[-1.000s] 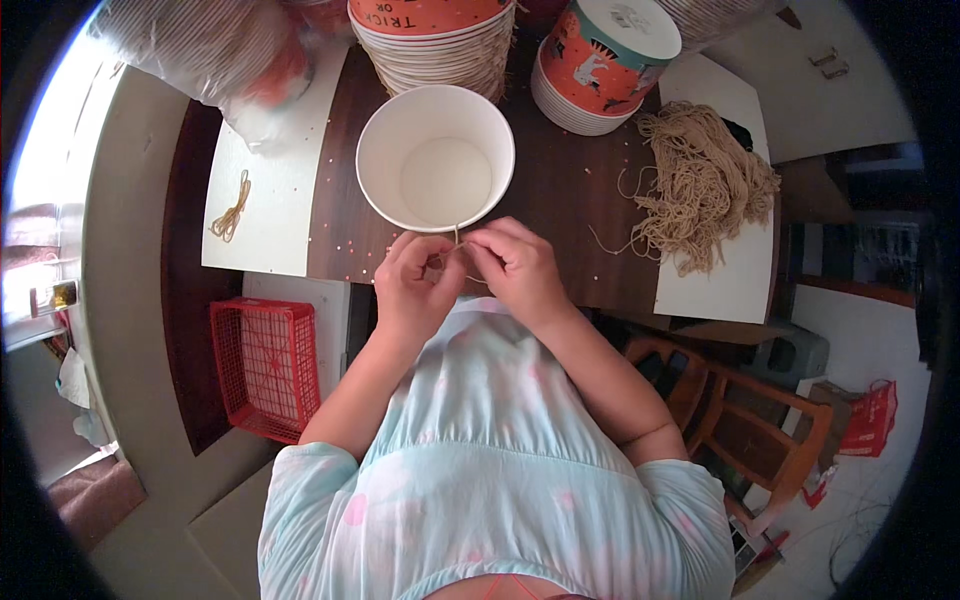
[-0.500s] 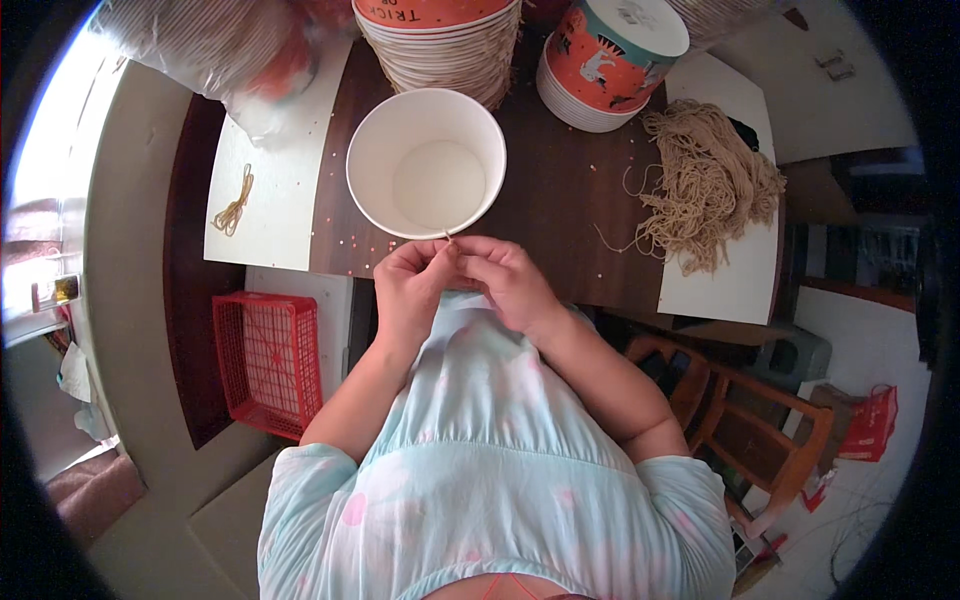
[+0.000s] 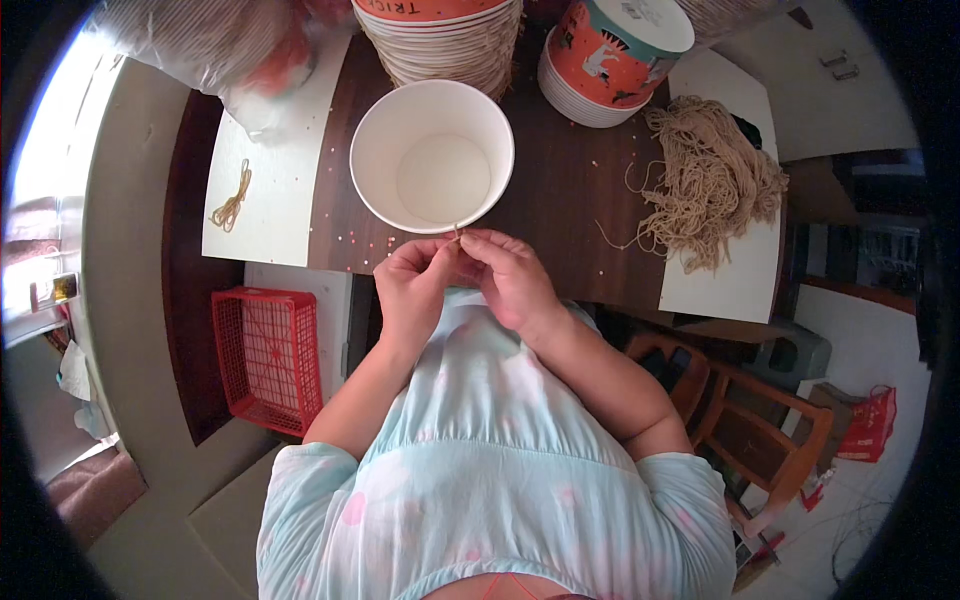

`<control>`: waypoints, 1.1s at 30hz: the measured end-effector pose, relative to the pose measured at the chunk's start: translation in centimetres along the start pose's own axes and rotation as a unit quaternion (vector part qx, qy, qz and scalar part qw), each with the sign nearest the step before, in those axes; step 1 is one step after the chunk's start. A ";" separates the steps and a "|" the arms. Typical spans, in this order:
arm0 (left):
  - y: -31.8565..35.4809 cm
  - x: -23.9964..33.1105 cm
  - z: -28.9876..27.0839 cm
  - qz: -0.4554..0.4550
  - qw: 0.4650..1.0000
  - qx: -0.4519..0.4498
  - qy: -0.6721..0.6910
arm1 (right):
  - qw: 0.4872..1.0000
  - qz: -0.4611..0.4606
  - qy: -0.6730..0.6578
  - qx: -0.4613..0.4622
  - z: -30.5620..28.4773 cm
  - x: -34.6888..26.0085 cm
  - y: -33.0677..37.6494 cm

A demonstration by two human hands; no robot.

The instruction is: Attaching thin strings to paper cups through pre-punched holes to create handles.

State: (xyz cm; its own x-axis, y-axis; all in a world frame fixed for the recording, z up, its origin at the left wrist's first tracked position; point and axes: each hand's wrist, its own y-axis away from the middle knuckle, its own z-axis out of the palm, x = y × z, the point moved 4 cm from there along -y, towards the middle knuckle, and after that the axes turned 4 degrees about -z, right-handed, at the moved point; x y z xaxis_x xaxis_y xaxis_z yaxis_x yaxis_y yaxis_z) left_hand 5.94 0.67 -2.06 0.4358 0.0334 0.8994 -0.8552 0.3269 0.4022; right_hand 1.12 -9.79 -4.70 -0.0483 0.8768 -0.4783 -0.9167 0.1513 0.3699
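Observation:
A white paper bucket (image 3: 375, 190) sits at the table's near edge, its open mouth facing me. At the near side of its rim, a short end of tan cord (image 3: 457, 230) sticks up between my fingertips. My left hand (image 3: 412, 290) pinches the cord with thumb and fingers. From the other side, my right hand (image 3: 515, 282) closes on it too, thumb and forefinger together. Both hands touch or nearly touch the bucket's outer wall; the rest of the cord is hidden behind the fingers.
Behind the bucket rises a stack of nested buckets (image 3: 445, 55) with cord at the sides. An orange patterned bucket stack (image 3: 600, 70) stands right of it. Loose tan cord (image 3: 710, 185) is heaped far right; a small cord bundle (image 3: 230, 200) lies left. A red crate (image 3: 265, 355) is below.
The bucket has shifted slightly up and to the right in the view. My right fingers have lifted and spread a little at the cord, while my left hand stays nearly in place.

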 end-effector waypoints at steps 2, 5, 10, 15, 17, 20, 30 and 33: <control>-0.1 -0.1 -0.2 0.015 0.999 0.013 -0.042 | 1.000 -0.001 0.021 0.009 0.2 -0.2 0.2; -0.4 0.2 -0.5 0.013 0.997 0.019 -0.078 | 0.997 -0.004 0.073 0.025 0.7 -0.7 0.3; -0.4 0.3 0.2 -0.038 0.999 -0.010 0.005 | 0.991 -0.035 0.127 0.036 0.7 -1.0 0.6; -0.5 -0.4 0.4 -0.039 0.992 -0.056 0.105 | 0.990 -0.036 0.127 0.050 0.3 -0.9 0.4; -0.5 -0.4 0.2 -0.036 0.993 -0.057 0.100 | 0.989 -0.038 0.136 0.043 -0.5 -0.7 0.1; -0.4 -0.3 0.1 -0.041 0.992 -0.061 0.101 | 0.991 -0.028 0.125 0.027 -0.8 -0.8 0.0; -0.5 0.0 0.0 -0.019 0.997 -0.058 0.046 | 0.999 0.019 0.032 0.024 -1.1 -0.6 -0.3; -0.3 0.1 -0.2 0.054 0.998 -0.019 -0.021 | 0.999 0.019 0.039 0.018 -1.4 -0.6 -0.4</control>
State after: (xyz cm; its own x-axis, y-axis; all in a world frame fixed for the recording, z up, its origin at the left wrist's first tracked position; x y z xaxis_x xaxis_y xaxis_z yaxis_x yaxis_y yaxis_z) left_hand 6.29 0.76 -2.11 0.3291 0.0301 0.9438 -0.8846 0.3595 0.2970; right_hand 0.95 -10.97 -5.67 -0.1140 0.8443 -0.5237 -0.8993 0.1364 0.4156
